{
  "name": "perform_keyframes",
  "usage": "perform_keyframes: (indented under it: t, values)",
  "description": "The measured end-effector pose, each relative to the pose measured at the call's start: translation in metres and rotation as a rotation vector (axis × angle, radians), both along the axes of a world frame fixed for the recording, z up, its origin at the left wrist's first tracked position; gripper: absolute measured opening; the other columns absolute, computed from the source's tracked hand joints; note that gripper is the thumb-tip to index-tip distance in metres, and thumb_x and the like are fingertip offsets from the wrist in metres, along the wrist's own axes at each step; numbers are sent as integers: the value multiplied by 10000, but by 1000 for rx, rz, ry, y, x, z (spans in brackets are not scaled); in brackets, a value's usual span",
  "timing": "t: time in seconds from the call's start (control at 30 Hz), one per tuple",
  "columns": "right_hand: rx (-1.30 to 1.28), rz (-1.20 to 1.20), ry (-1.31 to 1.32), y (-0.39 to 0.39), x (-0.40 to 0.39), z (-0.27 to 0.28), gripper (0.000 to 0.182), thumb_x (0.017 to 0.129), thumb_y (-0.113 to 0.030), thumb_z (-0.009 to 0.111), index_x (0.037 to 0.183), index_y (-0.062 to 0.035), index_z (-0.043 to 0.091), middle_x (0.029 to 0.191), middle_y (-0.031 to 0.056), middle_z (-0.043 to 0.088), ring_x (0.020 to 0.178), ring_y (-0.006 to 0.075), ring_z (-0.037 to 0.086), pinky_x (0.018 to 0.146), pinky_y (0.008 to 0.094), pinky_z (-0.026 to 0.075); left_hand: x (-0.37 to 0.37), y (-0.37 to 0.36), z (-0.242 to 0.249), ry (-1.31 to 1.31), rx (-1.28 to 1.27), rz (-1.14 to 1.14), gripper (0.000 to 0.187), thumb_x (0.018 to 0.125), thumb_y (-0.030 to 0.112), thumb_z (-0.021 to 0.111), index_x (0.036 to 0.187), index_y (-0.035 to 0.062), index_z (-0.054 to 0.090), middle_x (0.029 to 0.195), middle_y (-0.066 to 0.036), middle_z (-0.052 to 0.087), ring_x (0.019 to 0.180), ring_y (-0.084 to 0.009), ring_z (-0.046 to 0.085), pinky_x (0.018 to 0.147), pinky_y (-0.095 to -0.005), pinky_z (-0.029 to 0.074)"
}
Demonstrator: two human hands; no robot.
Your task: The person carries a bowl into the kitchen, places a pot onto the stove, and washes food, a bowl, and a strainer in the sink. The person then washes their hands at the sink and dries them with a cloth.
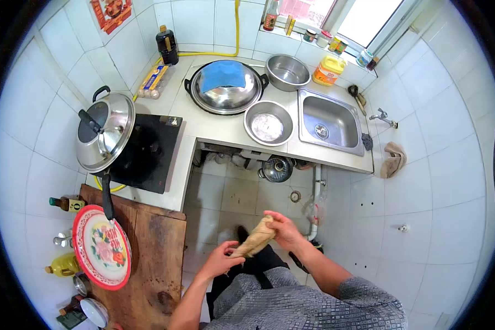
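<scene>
Both hands, left and right, clamp a tan cloth by its ends, stretched taut over the floor, the sink at one o'clock.

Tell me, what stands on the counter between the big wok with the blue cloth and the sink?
In the head view, two steel bowls stand between the wok and the sink: an empty bowl behind and a bowl with pale contents in front.

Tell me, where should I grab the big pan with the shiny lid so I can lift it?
Grab the pan by its long black handle, coming from the wooden board side. The handle sticks out toward that board and nothing covers it, so fingers can probably wrap right around it. The lid's black knob likely lifts only the lid.
</scene>
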State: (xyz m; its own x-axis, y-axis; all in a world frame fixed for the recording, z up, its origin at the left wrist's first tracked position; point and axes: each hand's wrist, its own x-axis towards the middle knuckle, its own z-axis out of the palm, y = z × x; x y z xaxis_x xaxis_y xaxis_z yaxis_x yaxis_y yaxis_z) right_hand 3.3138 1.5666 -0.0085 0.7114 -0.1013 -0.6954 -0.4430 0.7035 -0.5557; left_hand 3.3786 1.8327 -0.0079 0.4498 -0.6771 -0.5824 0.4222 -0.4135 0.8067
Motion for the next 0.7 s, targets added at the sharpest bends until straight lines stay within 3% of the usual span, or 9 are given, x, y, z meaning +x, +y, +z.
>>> perform_keyframes:
  t: [0.1,0.17,0.27,0.33,0.47,0.63,0.7]
  values:
    - [30,-78,-79,-28,0,20,445,894,48,547,1326,-60,532,1195,87,618,1067,211,621,888,367,544,4,-26,-18,-51,71,-93,637,818,227,796,1335,11,493,1099,-109,669,867,-145,643,648,-278,519]
    - [75,-110,-102,-45,3,28,484,872,81,514,1336,-59,524,1205,96,615,1079,222,621,915,369,544,20,-53,-1,-26,86,-99,581,829,214,783,1306,10,522,1090,-97,678,838,-133,637,617,-282,513]
    - [191,-146,-151,-78,13,36,501,864,85,506,1343,-61,520,1216,107,611,1087,221,619,930,372,543,46,-100,11,148,157,-182,496,834,191,776,1255,27,573,1068,-65,683,837,-115,621,681,-275,511]
    - [229,-156,-188,-102,19,42,495,869,70,523,1347,-60,518,1222,109,609,1089,221,620,932,373,542,55,-129,9,157,-43,-71,416,825,148,777,1193,47,614,1025,-17,678,865,-97,608,789,-268,498]
    - [282,-166,-181,-151,30,53,465,883,-4,601,1339,-46,522,1219,119,614,1080,220,627,946,383,529,82,-184,13,157,-51,-24,341,815,65,762,1122,43,615,1042,7,669,959,-86,613,880,-266,484]
    - [223,9,26,-208,39,41,446,887,-96,681,1299,-3,537,1176,105,637,1032,196,645,901,340,534,112,-229,-1,322,-205,131,400,849,6,702,1224,42,569,1097,-24,661,995,-110,623,896,-265,491]
    - [220,77,62,-224,42,29,459,877,-122,716,1281,12,543,1164,106,642,1011,193,653,871,320,538,127,-248,16,357,-293,235,417,847,-13,690,1235,37,546,1175,-78,638,1070,-171,631,998,-320,488]
